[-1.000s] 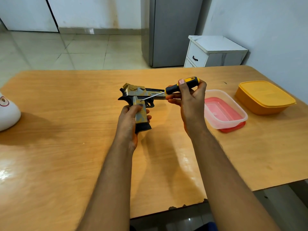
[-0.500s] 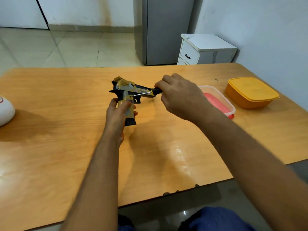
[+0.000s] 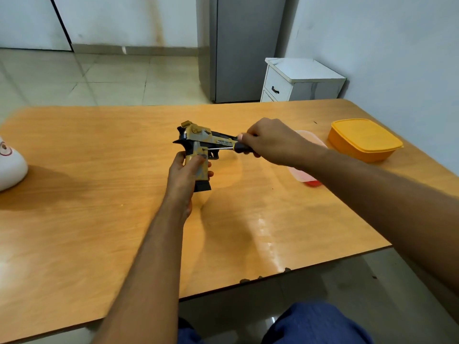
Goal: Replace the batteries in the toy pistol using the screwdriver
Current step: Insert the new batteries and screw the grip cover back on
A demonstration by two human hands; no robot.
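My left hand (image 3: 185, 173) grips the handle of the tan and black toy pistol (image 3: 198, 142), holding it upright above the wooden table (image 3: 99, 194) with the barrel pointing right. My right hand (image 3: 270, 140) is wrapped over the handle of the screwdriver (image 3: 231, 148), hiding most of it. The thin metal shaft runs left, and its tip sits against the pistol's side just above the handle, near my left thumb.
A clear tub with a red base (image 3: 304, 173) lies partly hidden under my right forearm. An orange lidded container (image 3: 363, 139) stands at the table's right. A white object (image 3: 10, 167) sits at the left edge. A white drawer unit (image 3: 298, 80) and a grey fridge (image 3: 241, 45) stand beyond.
My right hand turned over from an underhand hold to a palm-down grip covering the screwdriver handle. The shaft stays on the pistol's side. The camera view shifted.
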